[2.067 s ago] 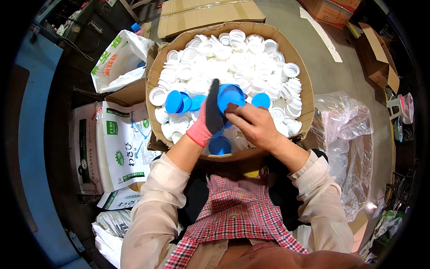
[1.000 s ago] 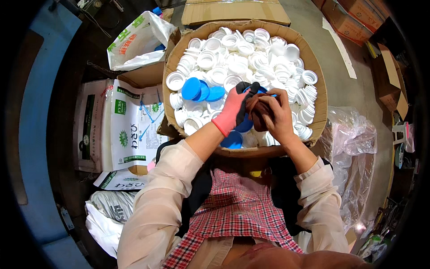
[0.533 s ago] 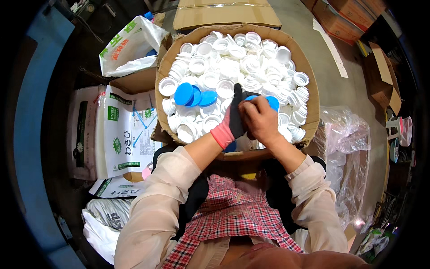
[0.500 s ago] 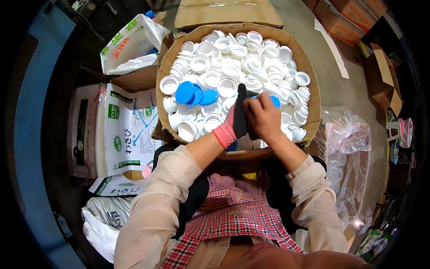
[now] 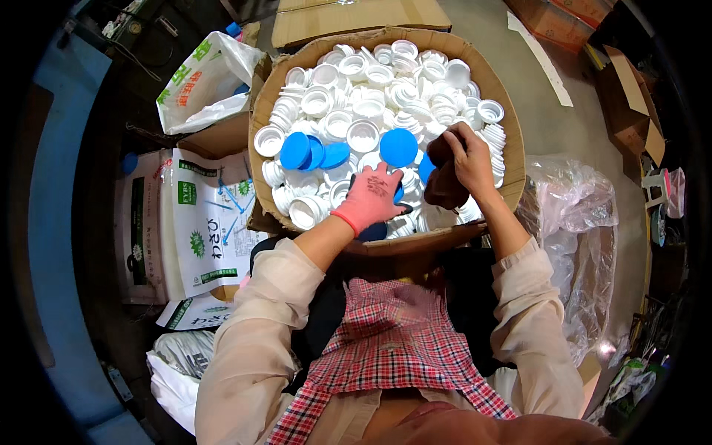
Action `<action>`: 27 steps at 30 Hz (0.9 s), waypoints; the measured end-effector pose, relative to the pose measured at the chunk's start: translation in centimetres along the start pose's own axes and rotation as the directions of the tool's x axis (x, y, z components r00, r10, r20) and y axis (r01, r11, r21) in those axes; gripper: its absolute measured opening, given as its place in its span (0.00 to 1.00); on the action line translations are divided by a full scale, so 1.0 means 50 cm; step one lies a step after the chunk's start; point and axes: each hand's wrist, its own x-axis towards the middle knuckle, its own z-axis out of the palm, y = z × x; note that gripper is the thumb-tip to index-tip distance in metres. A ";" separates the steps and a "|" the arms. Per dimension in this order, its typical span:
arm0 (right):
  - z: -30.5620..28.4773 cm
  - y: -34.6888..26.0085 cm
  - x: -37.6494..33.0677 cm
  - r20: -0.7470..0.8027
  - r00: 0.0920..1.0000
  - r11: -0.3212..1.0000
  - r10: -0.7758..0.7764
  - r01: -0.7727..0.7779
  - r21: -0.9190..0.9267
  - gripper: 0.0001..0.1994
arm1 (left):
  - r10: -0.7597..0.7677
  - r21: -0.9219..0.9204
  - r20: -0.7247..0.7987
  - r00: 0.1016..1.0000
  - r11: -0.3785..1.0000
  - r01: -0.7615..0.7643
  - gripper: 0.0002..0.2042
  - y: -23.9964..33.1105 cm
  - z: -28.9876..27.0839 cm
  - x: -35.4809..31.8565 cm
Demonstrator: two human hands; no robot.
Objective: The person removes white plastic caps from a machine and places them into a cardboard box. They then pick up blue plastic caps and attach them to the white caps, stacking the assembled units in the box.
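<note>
A large open cardboard box (image 5: 512,111) in front of me holds a heap of white plastic caps (image 5: 368,107). Over its near side, my left hand (image 5: 374,194), in a pink glove with dark fingertips, is open with fingers spread down onto the caps. Just beyond those fingers lies a blue round cap (image 5: 398,147), with part of another blue cap under the glove. Farther left, several blue caps (image 5: 295,150) overlap. Bare and bent, my right hand (image 5: 472,159) hangs over the right side, fingers drawn together. A dark brown area below them could be shaded fingers or an object.
Left of the box stand a white plastic bag (image 5: 208,89) and a carton covered with a printed white sheet (image 5: 204,222). A closed carton (image 5: 360,21) lies beyond. Clear plastic wrapping (image 5: 571,245) and an open carton (image 5: 630,111) are on the right.
My hands, close together before, have parted: the left moved left and down onto the caps, the right moved right and up. A blue cap now shows between them. The view shifted slightly.
</note>
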 end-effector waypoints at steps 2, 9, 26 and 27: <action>0.009 -0.015 -0.001 0.053 0.999 1.000 0.011 -0.011 0.001 0.11 | -0.032 -0.034 -0.080 0.996 0.999 0.030 0.29 -0.007 0.025 0.010; 0.057 -0.059 -0.060 0.342 0.890 0.953 -0.301 0.264 0.152 0.24 | -0.127 -0.567 -0.503 0.855 0.795 -0.215 0.23 -0.058 0.048 0.043; 0.100 -0.136 -0.062 0.093 0.790 0.779 -0.606 0.613 -0.129 0.12 | 0.083 -0.537 -0.232 0.969 -0.842 -0.056 0.29 -0.042 -0.037 0.048; 0.107 -0.131 -0.064 0.069 0.823 0.818 -0.564 0.569 -0.083 0.11 | 0.032 -0.599 -0.177 0.984 -0.797 -0.082 0.32 -0.039 -0.047 0.037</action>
